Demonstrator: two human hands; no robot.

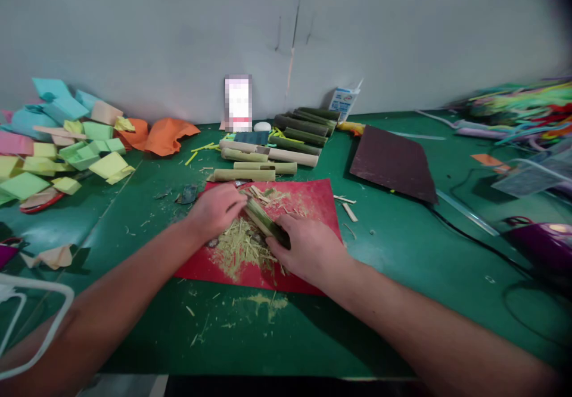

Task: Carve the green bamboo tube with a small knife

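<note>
A green bamboo tube (pixel 261 217) slants over the red sheet (pixel 318 206), its near end in my right hand (pixel 308 248), whose fingers wrap round it. My left hand (pixel 217 209) is closed at the tube's far end. What its fingers hold is hidden, though a small metallic bit shows just behind them. Beneath the tube, a heap of pale bamboo shavings (pixel 241 251) covers part of the sheet, with fine dust and splinters scattered about.
Several cut bamboo tubes (pixel 243 175) lie behind the sheet. A brown board (pixel 393 161) rests to the right, near a black cable (pixel 473 239). Folded coloured papers (pixel 67 152) pile up at the left. A lit phone (pixel 238 102) and a drink carton (pixel 343 103) stand by the wall.
</note>
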